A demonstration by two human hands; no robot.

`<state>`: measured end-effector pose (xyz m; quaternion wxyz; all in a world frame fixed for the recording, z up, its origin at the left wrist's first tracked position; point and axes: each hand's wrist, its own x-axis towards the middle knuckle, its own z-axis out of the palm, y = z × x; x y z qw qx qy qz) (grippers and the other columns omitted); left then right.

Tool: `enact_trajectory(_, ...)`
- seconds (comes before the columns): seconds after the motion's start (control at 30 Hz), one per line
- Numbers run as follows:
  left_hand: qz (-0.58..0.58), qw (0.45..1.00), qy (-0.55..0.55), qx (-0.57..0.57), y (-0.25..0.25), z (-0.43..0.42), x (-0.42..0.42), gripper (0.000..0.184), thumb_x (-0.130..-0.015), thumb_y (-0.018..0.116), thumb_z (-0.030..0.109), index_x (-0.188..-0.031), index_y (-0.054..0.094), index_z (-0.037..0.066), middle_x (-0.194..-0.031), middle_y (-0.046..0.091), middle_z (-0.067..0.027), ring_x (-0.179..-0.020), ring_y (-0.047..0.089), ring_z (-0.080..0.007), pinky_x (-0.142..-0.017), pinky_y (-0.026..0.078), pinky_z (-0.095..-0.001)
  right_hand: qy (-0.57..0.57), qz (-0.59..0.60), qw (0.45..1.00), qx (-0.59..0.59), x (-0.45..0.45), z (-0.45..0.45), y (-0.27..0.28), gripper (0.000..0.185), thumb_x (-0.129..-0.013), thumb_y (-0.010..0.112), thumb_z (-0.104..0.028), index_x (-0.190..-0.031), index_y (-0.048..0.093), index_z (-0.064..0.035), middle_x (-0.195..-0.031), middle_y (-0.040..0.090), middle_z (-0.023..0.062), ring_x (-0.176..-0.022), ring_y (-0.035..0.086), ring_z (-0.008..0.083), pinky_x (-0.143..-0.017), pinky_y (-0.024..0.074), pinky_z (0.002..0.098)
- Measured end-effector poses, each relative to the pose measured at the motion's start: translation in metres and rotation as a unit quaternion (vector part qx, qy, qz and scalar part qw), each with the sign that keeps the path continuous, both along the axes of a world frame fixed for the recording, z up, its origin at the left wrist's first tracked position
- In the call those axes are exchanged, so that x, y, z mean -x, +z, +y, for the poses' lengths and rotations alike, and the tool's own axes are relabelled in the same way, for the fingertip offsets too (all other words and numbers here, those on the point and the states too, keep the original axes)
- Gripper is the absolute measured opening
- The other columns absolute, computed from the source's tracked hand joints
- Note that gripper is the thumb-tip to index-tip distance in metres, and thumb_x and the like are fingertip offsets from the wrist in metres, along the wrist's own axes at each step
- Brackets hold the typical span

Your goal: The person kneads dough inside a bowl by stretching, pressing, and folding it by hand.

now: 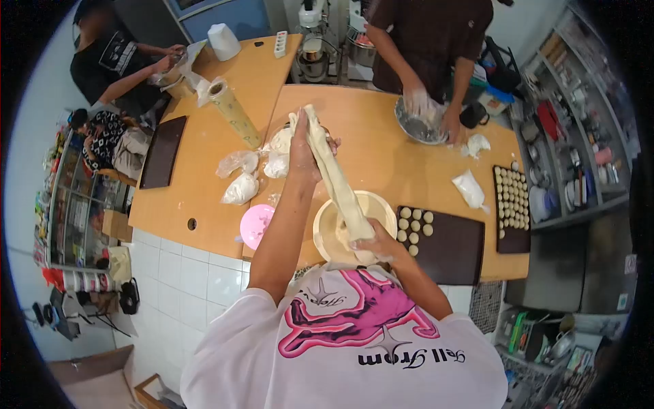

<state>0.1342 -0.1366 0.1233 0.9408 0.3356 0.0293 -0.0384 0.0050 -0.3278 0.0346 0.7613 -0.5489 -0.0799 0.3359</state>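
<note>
A long, pale strip of dough (335, 178) is stretched between my two hands above a cream-colored bowl (321, 235). My left hand (304, 153) is closed around its far end, out over the table. Near my chest, my right hand (379, 243) grips the thick lower end, just over the bowl's near rim. Part of the bowl's inside is hidden by the dough. Left of the bowl sits a pink round dish or lid (256, 227), partly covered by my forearm. To its right, a dark tray (449, 249) carries several small dough balls (413, 225).
Bags of white powder (242, 189) and a tall plastic wrap roll (235, 114) are on the wooden table (204, 211). Across it, a person's hands work in a metal bowl (421, 129). A second tray of dough balls (511, 198) lies far right. Other people are at the left.
</note>
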Motion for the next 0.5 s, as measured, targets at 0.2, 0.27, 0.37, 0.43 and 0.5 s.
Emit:
enact_trajectory(0.2, 0.017, 0.997, -0.004, 0.077, -0.015, -0.011, -0.015, 0.039, -0.091, 0.047, 0.053, -0.081, 0.053, 0.016, -0.054, 0.054, -0.0024, -0.051, 0.054, -0.0178, -0.084, 0.050, -0.0353, -0.001, 0.064, 0.996, -0.055, 0.000, -0.018, -0.007, 0.051, -0.069, 0.072, -0.007, -0.116, 0.052, 0.0003, -0.096, 0.058, 0.0057, -0.082, 0.059, 0.0156, -0.073, 0.0508, 0.0291)
enact_trajectory(0.27, 0.054, 0.994, -0.005, 0.097, -0.025, -0.018, -0.015, 0.040, -0.090, 0.047, 0.054, -0.081, 0.053, 0.016, -0.055, 0.054, -0.0023, -0.063, 0.059, -0.0176, -0.087, 0.049, -0.0385, -0.011, 0.069, 0.994, -0.089, -0.001, -0.015, -0.015, 0.053, -0.073, 0.072, -0.008, -0.120, 0.050, 0.0005, -0.095, 0.059, 0.0064, -0.082, 0.060, 0.0163, -0.072, 0.0519, 0.0302)
enact_trajectory(0.37, 0.030, 0.993, -0.049, 0.107, -0.021, -0.028, -0.002, 0.047, -0.087, 0.047, 0.061, -0.090, 0.053, 0.014, -0.062, 0.056, -0.0051, -0.085, 0.061, -0.0231, -0.091, 0.047, -0.0464, -0.019, 0.110, 0.988, -0.111, 0.002, -0.013, 0.005, 0.054, -0.078, 0.070, -0.009, -0.125, 0.045, 0.0001, -0.093, 0.059, 0.0072, -0.081, 0.061, 0.0173, -0.070, 0.0536, 0.0323)
enact_trajectory(0.43, -0.021, 0.987, -0.113, 0.115, -0.022, -0.029, 0.002, 0.051, -0.087, 0.046, 0.061, -0.103, 0.053, 0.013, -0.070, 0.059, -0.0051, -0.100, 0.055, -0.0258, -0.094, 0.043, -0.0503, -0.015, 0.128, 0.983, -0.129, 0.001, -0.012, 0.008, 0.054, -0.080, 0.070, -0.011, -0.127, 0.044, -0.0005, -0.092, 0.059, 0.0073, -0.079, 0.061, 0.0177, -0.070, 0.0544, 0.0333)
enact_trajectory(0.5, -0.053, 0.982, -0.159, 0.091, -0.022, -0.029, 0.007, 0.057, -0.088, 0.044, 0.061, -0.116, 0.049, 0.012, -0.077, 0.060, -0.0054, -0.110, 0.051, -0.0283, -0.096, 0.040, -0.0529, -0.006, 0.125, 0.979, -0.160, 0.002, -0.012, -0.011, 0.055, -0.080, 0.070, -0.013, -0.127, 0.044, -0.0013, -0.090, 0.059, 0.0072, -0.076, 0.061, 0.0178, -0.069, 0.0549, 0.0338)
